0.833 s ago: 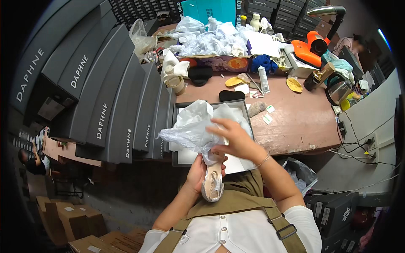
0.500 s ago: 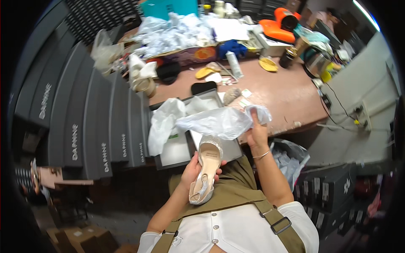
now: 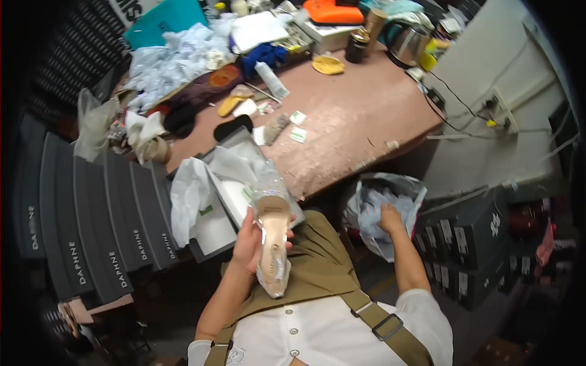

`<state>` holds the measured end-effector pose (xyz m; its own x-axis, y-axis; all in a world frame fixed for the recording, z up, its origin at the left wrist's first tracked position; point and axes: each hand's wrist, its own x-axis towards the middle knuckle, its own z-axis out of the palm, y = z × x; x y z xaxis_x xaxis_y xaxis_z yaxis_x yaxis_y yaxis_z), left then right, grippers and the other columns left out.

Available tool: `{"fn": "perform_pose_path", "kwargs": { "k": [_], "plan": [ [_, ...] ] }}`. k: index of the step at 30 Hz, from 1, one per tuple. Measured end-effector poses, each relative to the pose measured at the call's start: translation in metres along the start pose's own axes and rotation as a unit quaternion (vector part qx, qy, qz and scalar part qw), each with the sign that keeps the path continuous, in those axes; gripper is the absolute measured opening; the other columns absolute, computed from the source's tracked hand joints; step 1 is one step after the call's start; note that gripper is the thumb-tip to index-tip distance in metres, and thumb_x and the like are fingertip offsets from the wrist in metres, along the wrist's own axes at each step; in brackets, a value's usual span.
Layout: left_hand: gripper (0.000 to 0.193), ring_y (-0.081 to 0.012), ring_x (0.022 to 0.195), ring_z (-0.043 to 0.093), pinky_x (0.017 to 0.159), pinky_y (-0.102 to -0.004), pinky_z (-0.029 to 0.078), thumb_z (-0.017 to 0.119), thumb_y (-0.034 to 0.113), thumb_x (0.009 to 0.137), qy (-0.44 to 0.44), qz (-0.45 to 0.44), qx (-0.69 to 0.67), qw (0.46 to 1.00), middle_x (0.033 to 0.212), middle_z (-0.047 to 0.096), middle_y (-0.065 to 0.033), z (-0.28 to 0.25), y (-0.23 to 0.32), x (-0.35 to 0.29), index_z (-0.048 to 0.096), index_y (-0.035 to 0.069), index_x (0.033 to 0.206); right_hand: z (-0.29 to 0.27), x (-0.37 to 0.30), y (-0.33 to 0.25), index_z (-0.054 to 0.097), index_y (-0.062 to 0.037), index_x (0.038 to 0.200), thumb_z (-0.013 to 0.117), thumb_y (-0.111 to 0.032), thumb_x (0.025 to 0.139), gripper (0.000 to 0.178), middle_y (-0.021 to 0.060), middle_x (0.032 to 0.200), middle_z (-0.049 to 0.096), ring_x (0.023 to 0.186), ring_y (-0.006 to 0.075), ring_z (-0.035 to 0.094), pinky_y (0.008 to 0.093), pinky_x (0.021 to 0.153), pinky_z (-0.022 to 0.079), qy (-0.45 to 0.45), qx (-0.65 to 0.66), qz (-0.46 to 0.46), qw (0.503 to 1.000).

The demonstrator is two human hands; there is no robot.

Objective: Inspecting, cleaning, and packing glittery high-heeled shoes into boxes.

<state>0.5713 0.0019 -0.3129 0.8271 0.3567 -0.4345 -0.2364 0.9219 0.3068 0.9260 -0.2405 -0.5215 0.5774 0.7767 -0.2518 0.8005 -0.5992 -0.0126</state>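
My left hand is closed round the middle of a glittery silver shoe with a beige insole, holding it sole-down above my lap with the toe pointing away. Part of the strap and heel lies near my apron bib. On the right, my right hand reaches into a plastic bag filled with crumpled pale wrapping. Its fingers look curled in, and whatever they grip blends with the wrapping. Just beyond the shoe sits an open shoebox with white tissue paper in and over it.
Grey shoeboxes stand in a row at left. The pinkish table carries a heap of pale crumpled paper, yellow pads, a white tube and a kettle. Cables hang along the right wall; dark boxes are stacked below.
My right hand has carried the white plastic wrap from over the shoebox, down and right into the bag. The shoe stays in my left hand. My view has turned toward the right.
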Motion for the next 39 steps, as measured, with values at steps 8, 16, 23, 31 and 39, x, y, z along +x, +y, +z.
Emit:
{"fn": "perform_pose_path", "kwargs": {
  "k": [8, 16, 23, 31, 39],
  "plan": [
    [0.077, -0.0242, 0.112, 0.052, 0.095, -0.0389, 0.044, 0.018, 0.065, 0.094, -0.018, 0.154, 0.033, 0.987, 0.129, 0.05, -0.0134, -0.007, -0.007, 0.003, 0.038, 0.004, 0.136, -0.236, -0.023, -0.237, 0.038, -0.004, 0.141, 0.06, -0.025, 0.088, 0.061, 0.0209, 0.143, 0.039, 0.136, 0.031, 0.034, 0.0439, 0.114, 0.02, -0.142, 0.47, -0.49, 0.72],
    [0.066, -0.0198, 0.131, 0.036, 0.111, -0.0359, 0.027, 0.025, 0.057, 0.098, 0.155, 0.321, 0.051, 0.933, 0.14, 0.041, -0.0078, -0.008, -0.018, -0.026, 0.034, 0.007, 0.139, -0.192, -0.001, -0.375, 0.049, 0.0057, 0.11, 0.047, -0.033, 0.093, 0.042, 0.0188, 0.088, 0.044, 0.093, 0.0397, 0.044, 0.0585, 0.108, 0.017, -0.042, 0.357, -0.509, 0.782],
    [0.066, -0.0219, 0.099, 0.059, 0.09, -0.0366, 0.049, 0.021, 0.058, 0.098, 0.227, 0.332, 0.068, 0.913, 0.108, 0.059, -0.0122, -0.045, 0.022, -0.065, 0.039, 0.004, 0.132, -0.197, -0.068, -0.374, 0.043, 0.0119, 0.123, 0.05, -0.049, 0.09, 0.07, 0.0284, 0.124, 0.046, 0.121, 0.0444, 0.04, 0.06, 0.106, 0.019, 0.037, 0.314, -0.579, 0.751],
    [0.07, -0.0192, 0.1, 0.057, 0.091, -0.0355, 0.048, 0.02, 0.062, 0.096, 0.229, 0.329, 0.107, 0.91, 0.108, 0.055, -0.009, -0.044, 0.033, -0.075, 0.04, 0.006, 0.132, -0.193, -0.064, -0.4, 0.037, 0.017, 0.128, 0.04, -0.057, 0.091, 0.083, 0.0332, 0.138, 0.035, 0.132, 0.0421, 0.03, 0.0573, 0.109, 0.014, -0.051, 0.302, -0.58, 0.755],
    [0.08, -0.0242, 0.135, 0.034, 0.111, -0.0395, 0.027, 0.022, 0.067, 0.092, 0.181, 0.334, -0.002, 0.925, 0.145, 0.034, -0.0106, -0.017, -0.041, -0.088, 0.024, 0.007, 0.145, -0.206, -0.07, -0.381, 0.052, 0.0118, 0.113, 0.045, -0.058, 0.088, 0.075, 0.0283, 0.12, 0.049, 0.123, 0.0408, 0.039, 0.0674, 0.106, 0.002, 0.08, 0.292, -0.547, 0.781]
  ]
}}
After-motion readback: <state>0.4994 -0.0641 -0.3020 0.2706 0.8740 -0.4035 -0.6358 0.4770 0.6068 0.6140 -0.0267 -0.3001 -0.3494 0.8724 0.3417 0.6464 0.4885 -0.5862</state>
